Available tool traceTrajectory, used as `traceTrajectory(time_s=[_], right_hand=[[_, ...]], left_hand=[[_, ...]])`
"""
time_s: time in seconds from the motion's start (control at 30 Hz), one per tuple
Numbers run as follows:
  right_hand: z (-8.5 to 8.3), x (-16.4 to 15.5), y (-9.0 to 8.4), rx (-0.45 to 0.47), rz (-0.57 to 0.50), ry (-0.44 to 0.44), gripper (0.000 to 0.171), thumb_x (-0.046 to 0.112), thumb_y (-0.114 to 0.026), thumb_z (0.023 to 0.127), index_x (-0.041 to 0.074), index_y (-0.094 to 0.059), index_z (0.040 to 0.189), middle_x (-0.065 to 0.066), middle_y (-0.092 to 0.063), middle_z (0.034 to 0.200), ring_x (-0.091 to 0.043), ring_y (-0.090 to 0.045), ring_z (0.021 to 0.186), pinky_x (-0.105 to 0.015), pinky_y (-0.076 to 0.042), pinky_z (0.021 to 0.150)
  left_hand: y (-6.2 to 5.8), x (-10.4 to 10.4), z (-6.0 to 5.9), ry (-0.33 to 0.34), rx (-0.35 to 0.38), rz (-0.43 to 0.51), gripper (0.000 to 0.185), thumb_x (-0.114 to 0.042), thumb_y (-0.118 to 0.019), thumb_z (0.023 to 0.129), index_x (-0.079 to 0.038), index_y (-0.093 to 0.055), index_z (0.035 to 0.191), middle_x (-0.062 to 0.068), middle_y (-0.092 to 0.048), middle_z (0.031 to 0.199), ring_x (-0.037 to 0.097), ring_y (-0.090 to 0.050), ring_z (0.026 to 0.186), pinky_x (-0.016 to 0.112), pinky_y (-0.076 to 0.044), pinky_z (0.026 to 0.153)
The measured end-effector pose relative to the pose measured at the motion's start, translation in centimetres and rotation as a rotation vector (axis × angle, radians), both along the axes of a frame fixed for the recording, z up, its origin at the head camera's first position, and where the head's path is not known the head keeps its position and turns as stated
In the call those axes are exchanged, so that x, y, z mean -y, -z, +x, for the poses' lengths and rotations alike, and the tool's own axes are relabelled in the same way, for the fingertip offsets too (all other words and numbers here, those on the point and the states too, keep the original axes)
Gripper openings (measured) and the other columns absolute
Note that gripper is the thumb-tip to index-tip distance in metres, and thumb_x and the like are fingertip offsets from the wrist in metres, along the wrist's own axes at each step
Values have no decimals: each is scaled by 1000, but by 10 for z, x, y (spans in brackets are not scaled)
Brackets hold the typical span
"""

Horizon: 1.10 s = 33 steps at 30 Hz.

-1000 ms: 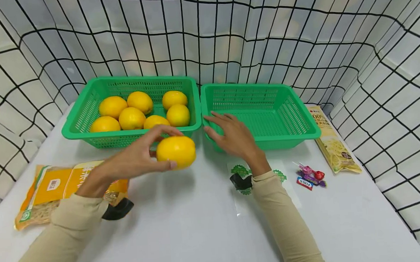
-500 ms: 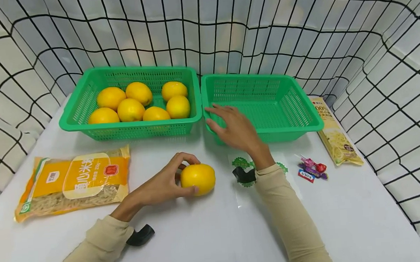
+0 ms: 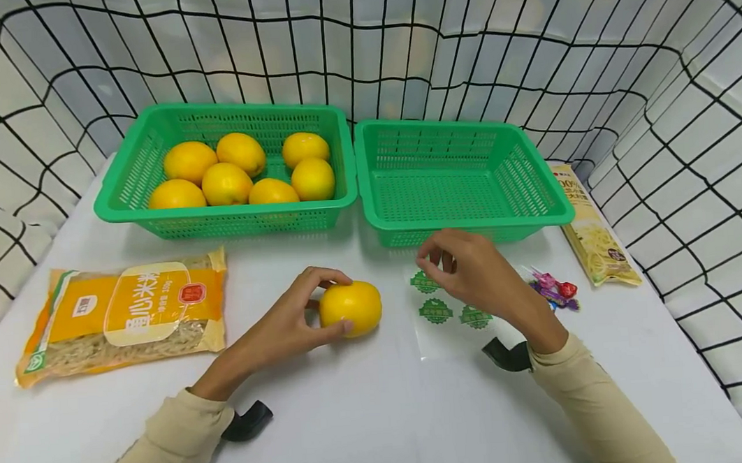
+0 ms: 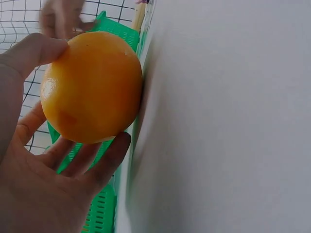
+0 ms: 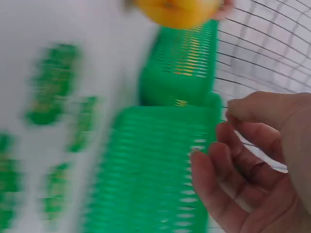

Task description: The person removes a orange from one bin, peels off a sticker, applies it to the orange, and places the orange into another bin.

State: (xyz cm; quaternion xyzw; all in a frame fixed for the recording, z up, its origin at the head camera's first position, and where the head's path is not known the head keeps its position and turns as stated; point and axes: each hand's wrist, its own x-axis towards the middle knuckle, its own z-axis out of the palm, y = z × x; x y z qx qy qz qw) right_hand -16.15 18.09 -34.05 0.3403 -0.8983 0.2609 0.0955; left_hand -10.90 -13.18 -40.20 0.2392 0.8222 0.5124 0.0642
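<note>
My left hand (image 3: 290, 323) holds a yellow lemon (image 3: 356, 309) low over the white table, thumb on the near side and fingers on the far side. In the left wrist view the lemon (image 4: 95, 87) fills the space between thumb and fingers. My right hand (image 3: 477, 275) hovers in front of the right green basket (image 3: 465, 224), over a clear plastic sheet with green badge-like labels (image 3: 436, 310). Its fingers are loosely curled with nothing between them; in the right wrist view the thumb stands apart from the fingertips (image 5: 199, 162).
The left green basket (image 3: 219, 225) contains several lemons (image 3: 226, 183). An orange noodle packet (image 3: 124, 318) lies at left, wrapped candies (image 3: 553, 292) and a yellow packet (image 3: 598, 237) at right. Black netting (image 3: 349, 58) rises behind and at both sides.
My left hand has brought the lemon down and right to the table front of the baskets. My right hand has left the right basket's rim, moving toward me and right, its fingers curling.
</note>
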Motion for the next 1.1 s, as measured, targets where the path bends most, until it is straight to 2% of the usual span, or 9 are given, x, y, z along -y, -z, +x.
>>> traceTrajectory(time_s=[0.17, 0.27, 0.37, 0.5, 0.63, 0.87, 1.1], right_hand=[[-6, -12, 27, 226, 66, 85, 17, 12, -79, 96, 5, -72, 110, -7, -72, 105, -20, -66, 86, -34, -58, 76], [-10, -14, 38, 345, 113, 145, 33, 21, -81, 95, 2, -69, 119, -12, -67, 115, -24, -65, 96, -41, -57, 85], [-11, -16, 43, 419, 165, 194, 44, 31, -83, 94, 2, -67, 123, -12, -63, 120, -26, -61, 104, -44, -55, 92], [-11, -16, 44, 440, 179, 204, 44, 33, -83, 93, 3, -68, 121, -12, -62, 121, -26, -59, 106, -44, -54, 95], [-13, -15, 46, 445, 165, 178, 37, 30, -84, 93, 4, -70, 115, -11, -65, 116, -27, -58, 107, -45, -52, 94], [-15, -16, 46, 504, 148, 203, 46, 29, -84, 93, 1, -67, 125, -16, -63, 122, -30, -60, 109, -46, -53, 95], [-17, -18, 47, 509, 126, 171, 34, 25, -83, 93, 3, -70, 115, -14, -65, 115, -29, -60, 105, -45, -53, 92]], left_hand=[[0, 0, 4, -7, 6, 9, 60, -21, -87, 91, -22, -54, 140, -1, -52, 142, 19, -52, 132, 52, -50, 110], [-1, 1, 4, -4, 1, 10, 60, -20, -86, 91, -21, -53, 141, 0, -52, 142, 19, -52, 132, 52, -50, 110], [0, 1, 5, -2, 4, 16, 60, -20, -86, 91, -20, -53, 141, 0, -53, 143, 19, -52, 132, 52, -50, 110], [2, 1, 6, -5, 10, 17, 60, -21, -86, 91, -21, -53, 141, -1, -53, 143, 19, -52, 132, 51, -50, 110], [2, 2, 6, -3, 16, 7, 59, -23, -85, 92, -22, -52, 142, -2, -53, 144, 18, -52, 133, 49, -50, 110], [3, 4, 5, 7, 31, 32, 60, -19, -84, 93, -21, -51, 143, 0, -54, 145, 19, -51, 133, 51, -49, 112], [4, 5, 7, 2, 49, 40, 60, -21, -84, 93, -23, -51, 144, -2, -54, 146, 20, -50, 134, 53, -48, 112]])
